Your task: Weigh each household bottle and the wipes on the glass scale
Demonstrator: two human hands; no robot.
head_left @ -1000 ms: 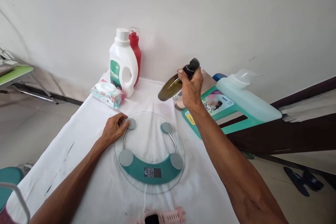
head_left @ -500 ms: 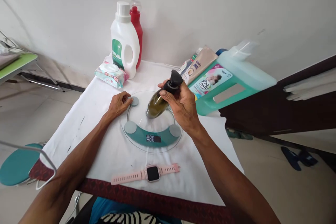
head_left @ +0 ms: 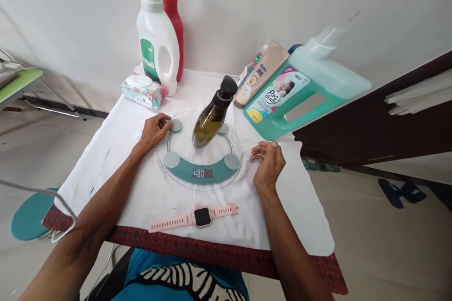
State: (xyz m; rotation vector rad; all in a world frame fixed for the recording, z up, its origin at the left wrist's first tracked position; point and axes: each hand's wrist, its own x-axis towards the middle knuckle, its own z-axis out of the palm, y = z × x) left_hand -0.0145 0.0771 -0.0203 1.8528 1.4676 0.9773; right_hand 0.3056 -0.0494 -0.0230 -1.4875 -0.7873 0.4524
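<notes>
Olive, the bottle on the scale might topple if my left hand, curled at its far left rim, gripping or not I can't tell, jogged it, my right hand being half-open, empty.

The scale is smooth, clear glass, the bottle glossy and translucent, the tablecloth creased cloth.
</notes>
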